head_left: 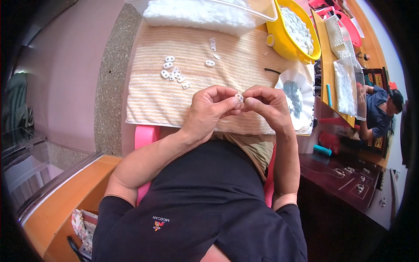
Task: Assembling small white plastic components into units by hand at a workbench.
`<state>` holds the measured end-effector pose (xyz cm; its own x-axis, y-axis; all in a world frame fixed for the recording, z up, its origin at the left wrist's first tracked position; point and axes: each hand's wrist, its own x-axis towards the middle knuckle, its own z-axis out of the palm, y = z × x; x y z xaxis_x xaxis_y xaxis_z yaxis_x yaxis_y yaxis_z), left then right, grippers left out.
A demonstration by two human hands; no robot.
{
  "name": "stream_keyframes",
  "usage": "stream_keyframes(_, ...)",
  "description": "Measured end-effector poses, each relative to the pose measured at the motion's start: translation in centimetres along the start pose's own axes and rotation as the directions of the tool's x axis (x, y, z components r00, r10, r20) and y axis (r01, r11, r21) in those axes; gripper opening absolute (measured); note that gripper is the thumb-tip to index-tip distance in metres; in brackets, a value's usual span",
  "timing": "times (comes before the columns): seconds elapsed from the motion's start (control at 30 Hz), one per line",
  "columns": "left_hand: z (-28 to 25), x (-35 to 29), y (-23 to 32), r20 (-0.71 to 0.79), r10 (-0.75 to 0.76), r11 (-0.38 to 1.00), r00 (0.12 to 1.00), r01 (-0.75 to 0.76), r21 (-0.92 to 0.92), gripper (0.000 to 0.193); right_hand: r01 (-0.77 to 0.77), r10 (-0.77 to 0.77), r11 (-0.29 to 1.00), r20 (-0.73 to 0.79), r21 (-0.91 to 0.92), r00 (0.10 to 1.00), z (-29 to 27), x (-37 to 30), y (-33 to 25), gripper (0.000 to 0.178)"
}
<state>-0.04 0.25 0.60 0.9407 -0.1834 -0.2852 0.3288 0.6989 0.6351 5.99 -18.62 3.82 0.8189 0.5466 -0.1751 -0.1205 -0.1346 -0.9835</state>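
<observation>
Over the near part of a striped towel (152, 105), both hands meet at a small white plastic piece with round holes (239, 98). My left hand (207, 107) is closed, pinching it between thumb and fingers. From the other side my right hand (269, 105) is closed too, thumb and index fingertip together at the piece's edge; anything tiny between them is hidden. Left of centre lies a loose group of similar white two-holed pieces (169, 65). A few more, such as a single piece (210, 63), lie farther back. Beside my right hand is a white fluted dish (307, 102) holding small dark bits (291, 94).
A clear plastic box (262, 15) full of white pieces stands at the back. To its right is a yellow basin (273, 30) of white pieces. A short black strip (273, 70) lies near the dish. At far right, a person (377, 109) is beside another clear box (360, 87).
</observation>
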Motion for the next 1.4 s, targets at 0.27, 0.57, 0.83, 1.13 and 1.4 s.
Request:
stream_keyframes(0.27, -0.1, 0.0, 0.1, -0.048, 0.039, 0.998, 0.998, -0.041, -0.042, 0.014, 0.011, -0.015, 0.994, -0.038, -0.105, 0.999, 0.1, 3.6, -2.0, 0.015)
stream_keyframes(0.57, 0.1, -0.2, 0.1, -0.056, 0.141, 0.988, 0.988, -0.144, -0.049, 0.015, 0.283, -0.383, 0.626, 0.03, -0.727, 0.923, 2.8, 9.3, -0.4, 0.016)
stream_keyframes(0.83, 0.2, -0.3, 0.4, -0.047, 0.168, 0.984, 0.985, -0.17, -0.059, 0.014, 0.21, -0.349, 0.403, 0.062, -0.891, 0.935, 4.4, 10.4, 0.5, 0.018)
stream_keyframes(1.13, 0.2, -0.3, 0.3, -0.046, 0.166, 0.984, 0.985, -0.168, -0.056, 0.014, 0.233, -0.3, 0.452, 0.1, -0.861, 0.949, 4.5, 8.9, 0.2, 0.016)
stream_keyframes(1.4, 0.3, -0.2, 0.5, -0.042, 0.168, 0.984, 0.985, -0.17, -0.051, 0.013, 0.315, -0.37, 0.582, 0.1, -0.75, 0.924, 1.0, 6.5, -0.7, 0.018)
